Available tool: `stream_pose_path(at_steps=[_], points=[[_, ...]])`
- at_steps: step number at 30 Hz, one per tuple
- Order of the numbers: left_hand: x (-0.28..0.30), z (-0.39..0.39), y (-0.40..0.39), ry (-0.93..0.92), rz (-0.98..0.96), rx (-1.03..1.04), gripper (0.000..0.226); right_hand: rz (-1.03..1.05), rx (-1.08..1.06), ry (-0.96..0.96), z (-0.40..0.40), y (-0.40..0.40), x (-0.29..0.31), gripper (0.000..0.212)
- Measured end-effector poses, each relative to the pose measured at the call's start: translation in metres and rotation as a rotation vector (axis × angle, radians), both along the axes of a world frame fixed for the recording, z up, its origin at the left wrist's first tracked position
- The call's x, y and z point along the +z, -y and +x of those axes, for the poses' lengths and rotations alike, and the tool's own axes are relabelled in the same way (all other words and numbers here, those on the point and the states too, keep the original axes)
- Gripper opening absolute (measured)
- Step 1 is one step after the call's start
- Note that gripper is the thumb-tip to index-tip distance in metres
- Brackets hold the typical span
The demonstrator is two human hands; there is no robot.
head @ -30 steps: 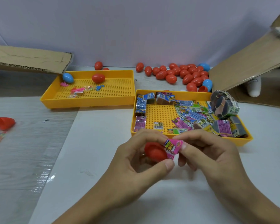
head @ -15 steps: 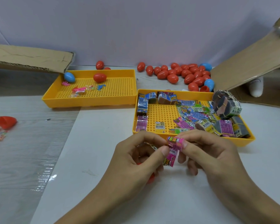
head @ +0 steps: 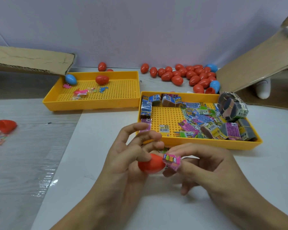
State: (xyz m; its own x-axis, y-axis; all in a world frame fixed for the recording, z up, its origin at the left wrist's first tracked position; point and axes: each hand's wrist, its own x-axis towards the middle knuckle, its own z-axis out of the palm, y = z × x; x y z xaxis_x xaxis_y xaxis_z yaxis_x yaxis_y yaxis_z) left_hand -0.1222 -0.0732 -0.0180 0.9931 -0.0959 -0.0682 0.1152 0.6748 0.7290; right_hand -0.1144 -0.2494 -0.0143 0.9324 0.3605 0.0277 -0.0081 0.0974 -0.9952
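Note:
A red plastic egg (head: pixel 150 165) sits between my two hands, low over the white table. My left hand (head: pixel 131 156) holds it with thumb and lower fingers, while its index and middle fingers are lifted and spread. My right hand (head: pixel 204 165) pinches a small folded pink printed paper (head: pixel 171 161) and presses it against the egg's right side. Part of the egg is hidden behind my fingers.
A yellow tray (head: pixel 206 145) of printed paper leaflets and bundles lies just beyond my hands. A second yellow tray (head: pixel 90 105) at back left holds a blue egg, a red egg and small toys. Several red and blue eggs (head: pixel 189 77) lie near the wall. Cardboard flaps stand at both sides.
The red egg, hidden under my left hand half a second ago, is back in view. My left fingers have opened upward and the pink paper has moved down against the egg.

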Motion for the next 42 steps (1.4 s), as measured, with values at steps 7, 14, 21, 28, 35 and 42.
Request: stream_pose_path(at_steps=[7, 14, 21, 28, 35, 42], points=[[0.002, -0.003, 0.009, -0.007, 0.196, 0.128, 0.007, 0.070, -0.049, -0.058, 0.003, 0.002, -0.002, 0.027], [0.001, -0.001, 0.006, -0.075, 0.164, 0.056, 0.018, 0.089, -0.081, -0.097, 0.004, 0.001, -0.002, 0.017], [-0.004, -0.002, 0.006, -0.016, 0.159, 0.047, 0.034, 0.152, -0.085, -0.152, 0.004, 0.003, 0.004, 0.053], [-0.004, -0.002, 0.005, 0.021, 0.258, 0.128, 0.031, -0.002, -0.119, -0.061, 0.006, 0.009, 0.003, 0.022], [-0.008, -0.009, 0.009, 0.280, 0.584, 0.185, 0.014, -0.153, -0.117, 0.147, 0.009, 0.014, 0.003, 0.014], [-0.011, -0.012, 0.013, 0.359, 0.768, 0.205, 0.013, -0.296, -0.132, 0.270, 0.007, 0.013, 0.003, 0.010]])
